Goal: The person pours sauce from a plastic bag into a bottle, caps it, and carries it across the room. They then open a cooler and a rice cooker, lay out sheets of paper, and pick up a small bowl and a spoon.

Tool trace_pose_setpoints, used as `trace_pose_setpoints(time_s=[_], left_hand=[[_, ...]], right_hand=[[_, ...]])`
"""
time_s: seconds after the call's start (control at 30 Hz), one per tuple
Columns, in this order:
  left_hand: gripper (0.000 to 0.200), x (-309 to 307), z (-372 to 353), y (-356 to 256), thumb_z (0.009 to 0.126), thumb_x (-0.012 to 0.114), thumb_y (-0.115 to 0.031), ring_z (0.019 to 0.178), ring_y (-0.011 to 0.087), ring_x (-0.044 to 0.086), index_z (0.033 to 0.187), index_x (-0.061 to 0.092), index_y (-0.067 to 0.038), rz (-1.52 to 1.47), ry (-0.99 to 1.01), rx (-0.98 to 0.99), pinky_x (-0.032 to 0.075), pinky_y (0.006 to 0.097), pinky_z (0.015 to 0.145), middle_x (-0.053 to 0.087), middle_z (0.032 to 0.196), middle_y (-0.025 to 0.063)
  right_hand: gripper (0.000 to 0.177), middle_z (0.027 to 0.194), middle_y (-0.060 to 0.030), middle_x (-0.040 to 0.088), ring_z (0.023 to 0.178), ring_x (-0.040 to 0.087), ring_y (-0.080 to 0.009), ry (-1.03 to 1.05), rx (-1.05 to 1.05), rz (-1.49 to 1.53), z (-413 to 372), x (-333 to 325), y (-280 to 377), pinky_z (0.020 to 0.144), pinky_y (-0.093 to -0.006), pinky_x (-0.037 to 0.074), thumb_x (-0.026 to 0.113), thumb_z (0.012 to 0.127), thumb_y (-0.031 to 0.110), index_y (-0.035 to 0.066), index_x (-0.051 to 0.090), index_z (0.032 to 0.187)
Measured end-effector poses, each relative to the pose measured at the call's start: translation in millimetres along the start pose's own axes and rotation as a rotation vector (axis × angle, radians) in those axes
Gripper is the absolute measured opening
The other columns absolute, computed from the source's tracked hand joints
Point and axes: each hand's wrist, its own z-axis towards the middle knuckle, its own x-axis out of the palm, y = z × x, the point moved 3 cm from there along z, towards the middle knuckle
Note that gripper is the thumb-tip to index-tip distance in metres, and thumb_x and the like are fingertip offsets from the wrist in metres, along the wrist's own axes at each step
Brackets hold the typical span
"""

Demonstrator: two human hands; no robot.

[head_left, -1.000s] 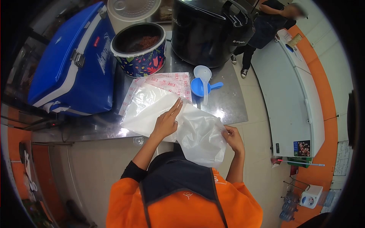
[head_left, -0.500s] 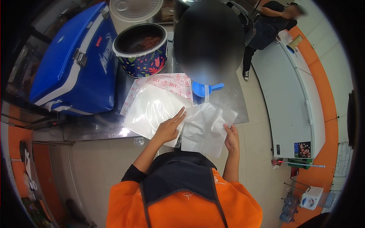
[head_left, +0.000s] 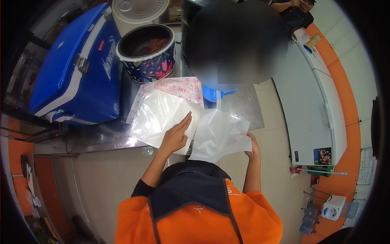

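Observation:
My left hand (head_left: pixel 175 136) presses on a stack of glossy white sheets (head_left: pixel 156 118) at the table's front edge, its fingers stretched out. A loose, translucent white sheet (head_left: pixel 219 136) hangs to the right, creased across its middle. My right hand (head_left: pixel 252 146) pinches that sheet by its right edge, the thumb partly hidden. Under the stack's far side lies pink-and-white printed paper (head_left: pixel 178 84). Just beyond the loose sheet, a blue scoop (head_left: pixel 213 94) rests on the metal table.
A blue cooler box (head_left: pixel 77 77) stands left on the metal table (head_left: pixel 248 101). Behind the sheets is a flower-patterned pot (head_left: pixel 148 61) with reddish-brown food inside. A dark blurred patch covers the back. Another person (head_left: pixel 296 16) stands far right by a white chest freezer (head_left: pixel 304 101).
My right hand has moved slightly right, pulling the loose sheet flatter and wider. My left hand has shifted slightly left, still on the stack. The view has shifted slightly, with less of the other person showing.

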Motion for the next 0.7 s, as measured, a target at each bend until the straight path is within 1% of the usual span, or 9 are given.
trace_pose_setpoints(time_s=[0.13, 0.2, 0.23, 0.3, 0.37, 0.4, 0.47, 0.57, 0.7], left_hand=[[0.065, 3, -6, 4, 0.065, 0.052, 0.003, 0.091, 0.0287, 0.060, 0.130, 0.047, -0.006, 0.036, 0.060, -0.050, 0.052, 0.0364, 0.076, 0.030, 0.147, 0.0023], [0.042, 5, -14, -4, 0.071, 0.056, -0.001, 0.083, 0.0288, 0.059, 0.112, 0.059, -0.003, 0.147, 0.061, -0.109, 0.051, 0.0364, 0.072, 0.039, 0.141, 0.0078], [0.042, 10, -20, -8, 0.071, 0.056, -0.001, 0.083, 0.0288, 0.059, 0.112, 0.059, -0.003, 0.141, 0.065, -0.105, 0.051, 0.0364, 0.072, 0.039, 0.141, 0.0078], [0.019, 11, -44, -19, 0.077, 0.061, -0.009, 0.074, 0.0281, 0.056, 0.096, 0.063, -0.002, 0.031, -0.369, -0.029, 0.049, 0.0344, 0.067, 0.056, 0.120, 0.0132], [0.014, 31, -81, -17, 0.084, 0.061, -0.015, 0.073, 0.0241, 0.057, 0.088, 0.062, -0.001, -0.223, -0.307, -0.292, 0.047, 0.0318, 0.068, 0.061, 0.097, 0.0132], [0.014, 39, -98, -20, 0.084, 0.061, -0.015, 0.073, 0.0241, 0.057, 0.088, 0.062, -0.001, -0.237, -0.279, -0.272, 0.047, 0.0318, 0.068, 0.061, 0.097, 0.0132], [0.020, 67, -124, -14, 0.089, 0.058, -0.020, 0.076, 0.0201, 0.058, 0.093, 0.062, -0.001, -0.455, -0.038, -0.603, 0.046, 0.0294, 0.071, 0.061, 0.089, 0.0122], [0.041, 110, -123, -4, 0.094, 0.049, -0.034, 0.093, 0.0195, 0.057, 0.110, 0.058, 0.003, -0.780, 0.066, -0.650, 0.043, 0.0284, 0.083, 0.062, 0.100, 0.0120], [0.045, 152, -88, -8, 0.093, 0.050, -0.038, 0.091, 0.0181, 0.059, 0.116, 0.057, -0.001, -1.230, 0.236, -0.770, 0.047, 0.0309, 0.082, 0.062, 0.103, 0.0081]], right_hand=[[0.032, 0.103, -0.0137, 0.064, 0.088, 0.065, -0.0227, -0.025, 0.036, -0.101, -26, -10, -17, 0.075, -0.0348, 0.055, 0.058, 0.087, 0.005, -0.002, 0.053, 0.117], [0.033, 0.104, -0.0146, 0.064, 0.086, 0.065, -0.0218, -0.003, 0.016, -0.076, -34, -17, -23, 0.076, -0.0332, 0.055, 0.057, 0.088, 0.004, -0.003, 0.052, 0.119], [0.033, 0.104, -0.0146, 0.064, 0.086, 0.065, -0.0218, -0.012, 0.016, -0.077, -39, -15, -21, 0.076, -0.0332, 0.055, 0.057, 0.088, 0.004, -0.003, 0.052, 0.119], [0.032, 0.103, -0.0140, 0.064, 0.087, 0.065, -0.0209, -0.122, 0.013, -0.031, -58, -5, -12, 0.078, -0.0322, 0.054, 0.057, 0.087, 0.004, -0.003, 0.052, 0.118], [0.032, 0.103, -0.0136, 0.064, 0.087, 0.065, -0.0206, -0.137, -0.011, -0.030, -73, -2, -2, 0.077, -0.0318, 0.054, 0.058, 0.087, 0.005, -0.003, 0.053, 0.118], [0.032, 0.103, -0.0132, 0.064, 0.087, 0.065, -0.0202, -0.129, -0.031, -0.041, -80, 0, 5, 0.077, -0.0314, 0.054, 0.059, 0.087, 0.006, -0.003, 0.053, 0.117], [0.032, 0.103, -0.0128, 0.064, 0.086, 0.065, -0.0199, -0.138, -0.087, -0.044, -99, 6, 24, 0.076, -0.0310, 0.054, 0.059, 0.087, 0.007, -0.003, 0.054, 0.117], [0.032, 0.103, -0.0123, 0.064, 0.086, 0.065, -0.0190, -0.121, -0.149, -0.052, -127, 0, 48, 0.076, -0.0305, 0.054, 0.060, 0.087, 0.009, -0.003, 0.054, 0.117], [0.034, 0.103, -0.0109, 0.064, 0.090, 0.063, -0.0167, -0.164, -0.172, -0.146, -157, -10, 75, 0.078, -0.0302, 0.053, 0.062, 0.087, 0.011, -0.003, 0.055, 0.117]])
